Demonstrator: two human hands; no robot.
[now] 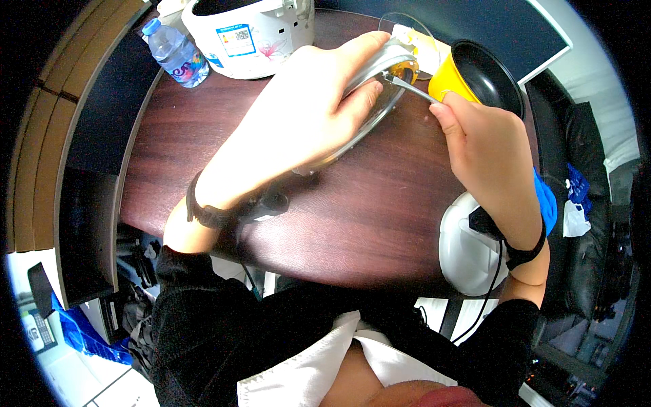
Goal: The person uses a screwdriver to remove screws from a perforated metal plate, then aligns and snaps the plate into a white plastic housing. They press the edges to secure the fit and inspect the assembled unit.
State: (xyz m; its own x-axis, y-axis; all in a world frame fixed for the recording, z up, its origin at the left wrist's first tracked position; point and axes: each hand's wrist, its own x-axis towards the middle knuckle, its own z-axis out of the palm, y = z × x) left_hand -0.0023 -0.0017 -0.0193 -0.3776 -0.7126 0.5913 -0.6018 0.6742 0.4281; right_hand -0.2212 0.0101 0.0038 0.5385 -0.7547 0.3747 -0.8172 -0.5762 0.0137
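My left hand (319, 95) grips a round lid-like part (380, 112) with a pale grey rim, tilted up on its edge above the table. Its fingers lie over the upper rim and the thumb presses on the inner face. From the right, my right hand (485, 136) is closed around a thin metal tool (412, 88). The tool's tip touches or nearly touches the lid-like part close to its upper rim; its handle is hidden in my fist, so its exact kind cannot be told.
A white appliance body (268, 51) with a floral print stands open at the back, beside a water bottle (176, 54). A yellow bowl-like pot (453, 80), black inside, sits far right. A white rounded part (468, 251) lies near right on the dark wood table (339, 224).
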